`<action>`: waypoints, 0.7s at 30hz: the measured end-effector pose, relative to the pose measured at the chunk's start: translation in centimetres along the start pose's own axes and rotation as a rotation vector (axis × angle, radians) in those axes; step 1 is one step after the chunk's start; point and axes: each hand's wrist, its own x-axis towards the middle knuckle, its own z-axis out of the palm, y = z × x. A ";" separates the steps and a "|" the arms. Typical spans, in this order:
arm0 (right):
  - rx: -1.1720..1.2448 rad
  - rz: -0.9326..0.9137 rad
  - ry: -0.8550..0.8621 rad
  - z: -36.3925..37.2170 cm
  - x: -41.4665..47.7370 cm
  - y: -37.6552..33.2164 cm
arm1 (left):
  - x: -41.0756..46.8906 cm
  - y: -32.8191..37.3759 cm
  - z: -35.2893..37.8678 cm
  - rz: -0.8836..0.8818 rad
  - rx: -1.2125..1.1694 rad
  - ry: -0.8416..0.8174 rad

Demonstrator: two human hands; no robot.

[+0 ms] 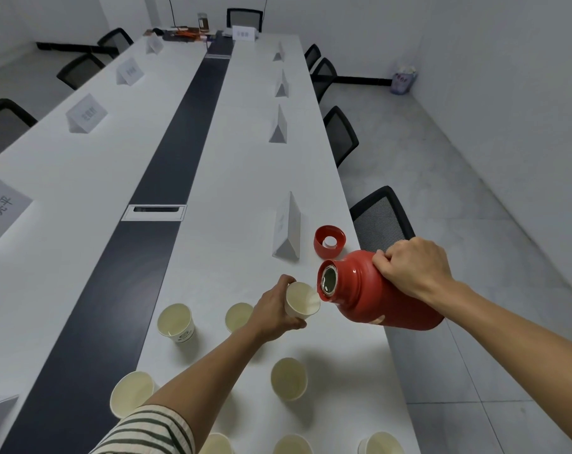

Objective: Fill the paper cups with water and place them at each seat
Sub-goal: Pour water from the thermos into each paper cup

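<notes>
Near the right edge of the long white tabletop (245,178), the left hand (274,314) wraps a thin, crushable white paper cup (301,300), best gripped lightly mid-wall. The right hand (415,268) clamps the tilted, probably heavy red thermos flask (373,296), mouth at the cup's rim.

Pretty even, soft indoor light, kinda cool and flat. The white table (81,165) has no real glare, just faint soft shadows under the cups (289,378). Heavy wide-angle bending at the edges, and the far end is a bit mushy.
</notes>
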 end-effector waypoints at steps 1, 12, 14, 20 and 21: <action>-0.002 -0.002 0.002 0.0 0.0 0.0 | 0.0 0.0 0.0 -0.001 -0.002 0.000; -0.005 -0.018 0.018 -0.2 0.0 -0.1 | 0.0 0.0 0.0 -0.002 -0.015 0.004; 0.003 -0.025 0.019 -0.1 0.0 -0.1 | 0.0 0.0 0.1 -0.003 -0.015 0.004; 0.013 -0.025 0.011 0.0 -0.1 -0.1 | 0.1 0.0 0.1 -0.002 -0.025 0.002; 0.014 -0.024 0.009 0.1 -0.1 0.0 | 0.1 0.0 0.2 -0.003 -0.028 0.003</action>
